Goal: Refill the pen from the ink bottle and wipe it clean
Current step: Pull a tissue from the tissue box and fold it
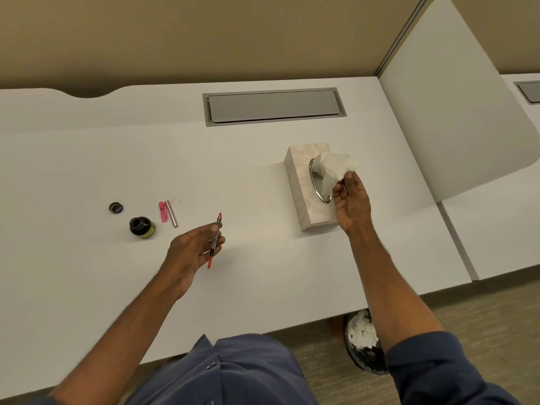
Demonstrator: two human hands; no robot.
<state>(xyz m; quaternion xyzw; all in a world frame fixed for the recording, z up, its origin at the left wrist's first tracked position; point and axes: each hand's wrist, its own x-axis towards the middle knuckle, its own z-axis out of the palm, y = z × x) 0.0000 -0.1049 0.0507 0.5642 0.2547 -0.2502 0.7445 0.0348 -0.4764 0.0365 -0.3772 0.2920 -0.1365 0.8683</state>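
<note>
My left hand (191, 249) holds the pen section (214, 240), a clear tube with a red end and the nib pointing away from me, above the white desk (87, 171). My right hand (352, 203) pinches a white tissue (336, 166) that still sticks out of the beige tissue box (301, 182). The open ink bottle (141, 227) stands at the left, with its dark cap (116, 207) lying behind it. The pink pen cap (162, 211) and the pink barrel (171, 213) lie side by side to the right of the bottle.
A grey cable-tray lid (274, 106) is set into the desk at the back. A white divider panel (455, 97) closes off the right side. Under the desk edge, a dark waste bin (365, 343) holds crumpled white tissues.
</note>
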